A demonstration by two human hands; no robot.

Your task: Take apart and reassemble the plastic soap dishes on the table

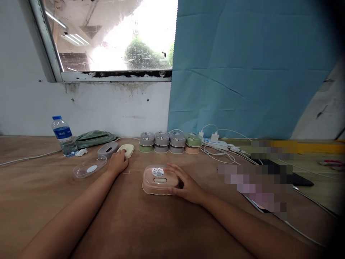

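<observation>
gripping pink box [152,182] at one end with right fingers [180,172]; resting left fingers [122,155] on cream piece [129,148], cannot tell if pinched; might skew box if squeezing unevenly.

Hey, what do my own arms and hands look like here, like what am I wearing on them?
Your left hand and right hand are both bare, with no gloves. No sleeve shows on the left forearm or the right forearm, and I see no watch or bracelet. Small rings I can't rule out.
</observation>
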